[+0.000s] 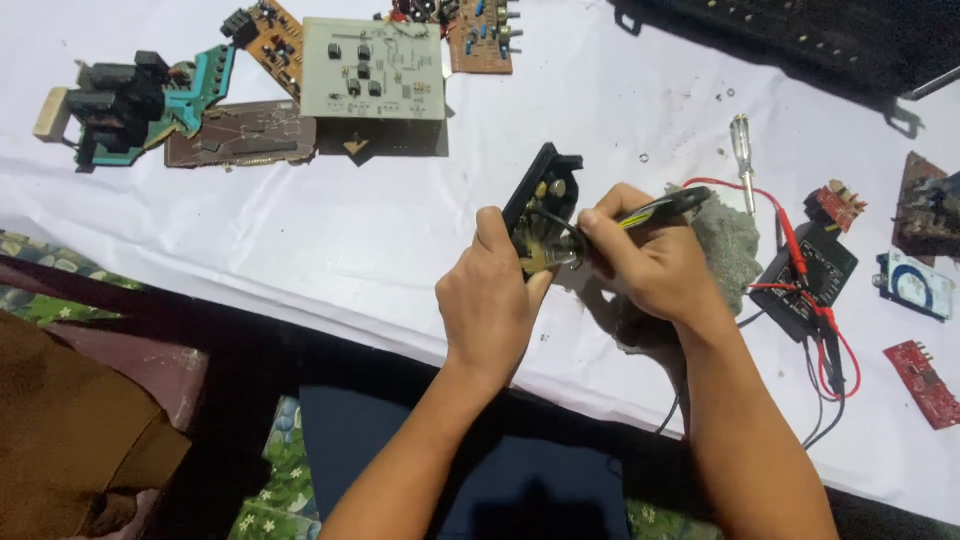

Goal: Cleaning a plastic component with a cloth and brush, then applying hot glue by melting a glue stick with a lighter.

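My left hand grips a small black plastic part with metal contacts and wires on its inner side, held tilted above the white table cloth. My right hand holds a tool with a black and yellow handle; its tip rests at the contacts of the black part. Both forearms reach in from the bottom edge.
Several circuit boards lie at the far left and top. A grey rag sits behind my right hand. A black meter with red and black leads, a screwdriver and small red boards lie on the right.
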